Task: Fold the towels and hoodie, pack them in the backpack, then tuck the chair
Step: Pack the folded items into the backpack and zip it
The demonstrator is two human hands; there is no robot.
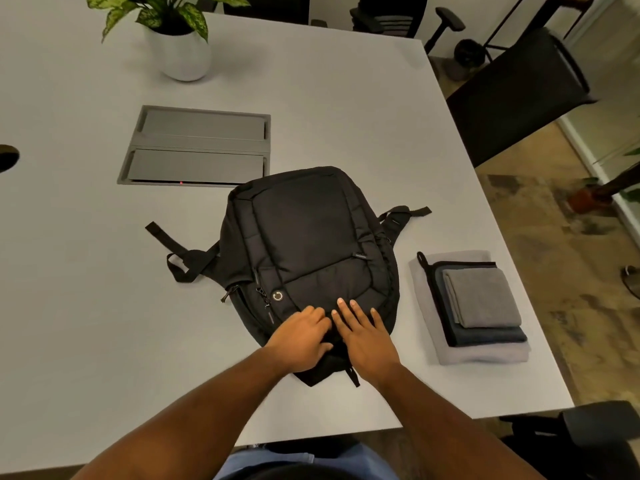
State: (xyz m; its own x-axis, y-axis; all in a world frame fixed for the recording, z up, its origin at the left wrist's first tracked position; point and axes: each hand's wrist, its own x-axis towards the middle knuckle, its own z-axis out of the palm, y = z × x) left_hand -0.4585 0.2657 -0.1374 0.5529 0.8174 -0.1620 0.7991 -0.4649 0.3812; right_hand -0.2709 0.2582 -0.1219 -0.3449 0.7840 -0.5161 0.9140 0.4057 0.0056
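A black backpack (304,244) lies flat on the grey table (86,306), its top end toward me. My left hand (299,336) sits on that near end with fingers curled onto the fabric by the zipper. My right hand (363,336) lies beside it, fingers straight and flat on the backpack. To the right, a folded stack rests on the table: a light grey hoodie (485,356) at the bottom, a dark blue towel (485,336) with black trim on it, and a grey towel (481,297) on top.
A potted plant (180,46) stands at the far side. A grey cable hatch (197,147) is set into the table behind the backpack. A black chair (512,98) stands past the right edge, another black chair (581,441) at the near right corner.
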